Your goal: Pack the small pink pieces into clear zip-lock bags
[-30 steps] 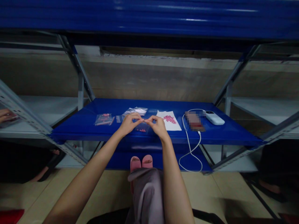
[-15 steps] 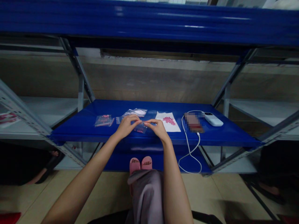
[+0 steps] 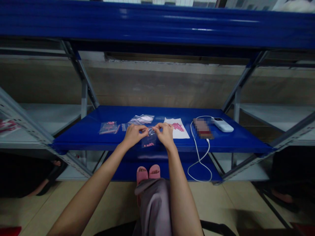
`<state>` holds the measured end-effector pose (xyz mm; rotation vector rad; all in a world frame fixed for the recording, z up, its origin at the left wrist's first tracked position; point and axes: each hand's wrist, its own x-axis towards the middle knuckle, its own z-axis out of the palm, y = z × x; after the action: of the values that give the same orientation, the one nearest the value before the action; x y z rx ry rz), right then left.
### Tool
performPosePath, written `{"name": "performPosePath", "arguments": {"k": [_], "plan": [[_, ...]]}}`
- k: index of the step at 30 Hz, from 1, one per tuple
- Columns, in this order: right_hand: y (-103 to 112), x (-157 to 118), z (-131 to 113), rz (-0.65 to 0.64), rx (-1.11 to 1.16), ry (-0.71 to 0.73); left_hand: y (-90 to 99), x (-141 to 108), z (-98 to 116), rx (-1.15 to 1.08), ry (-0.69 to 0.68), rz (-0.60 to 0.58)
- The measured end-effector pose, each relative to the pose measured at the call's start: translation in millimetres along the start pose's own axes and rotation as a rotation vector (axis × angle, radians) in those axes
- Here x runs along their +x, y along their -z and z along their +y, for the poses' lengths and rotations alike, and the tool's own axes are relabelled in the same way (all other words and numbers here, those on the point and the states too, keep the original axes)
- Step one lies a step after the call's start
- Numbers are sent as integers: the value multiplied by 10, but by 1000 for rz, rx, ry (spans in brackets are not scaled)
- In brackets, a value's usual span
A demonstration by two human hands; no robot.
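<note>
Between my hands a small clear zip bag (image 3: 148, 139) hangs by its top edge, with several pink beads resting along its bottom. My left hand (image 3: 135, 133) pinches the bag's upper left corner. At the upper right, my right hand (image 3: 165, 132) grips it between thumb and fingers. A white paper sheet (image 3: 182, 133) lies just right of my right hand, bearing a pile of pink beads (image 3: 177, 127) partly hidden by that hand. Behind my left hand is a stack of clear bags (image 3: 144, 119). Further left lie filled bags (image 3: 109, 127) with pink pieces inside.
A phone (image 3: 203, 128), blurred out, lies on the blue shelf (image 3: 118, 113), beside a white power bank (image 3: 222, 125). A white cable (image 3: 199, 162) loops over the front edge. Another blue shelf (image 3: 157, 24) spans overhead. Metal posts (image 3: 85, 82) stand at both sides; other people's limbs show low at each side.
The bag has come upright and hangs lower, its beads now along the bottom. My hands have turned, and the right one has shifted slightly toward the paper.
</note>
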<state>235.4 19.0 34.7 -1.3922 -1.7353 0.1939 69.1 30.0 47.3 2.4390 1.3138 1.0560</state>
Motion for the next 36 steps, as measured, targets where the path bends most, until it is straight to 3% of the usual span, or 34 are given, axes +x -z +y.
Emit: {"name": "performPosePath", "arguments": {"k": [5,16,23,28,36], "plan": [[8,9,9,-50,116,16,12,23,-10,-87,27,-23],[-13,4,-7,-93,189,105,59,64,-119,-366,103,-201],[-38,9,-4,-78,140,138,56,20,16,-69,34,-130],[-21,20,-21,-60,180,139,34,-11,86,-14,-8,-70],[-39,-9,42,-48,211,89,151,-1,67,-86,80,-203]]}}
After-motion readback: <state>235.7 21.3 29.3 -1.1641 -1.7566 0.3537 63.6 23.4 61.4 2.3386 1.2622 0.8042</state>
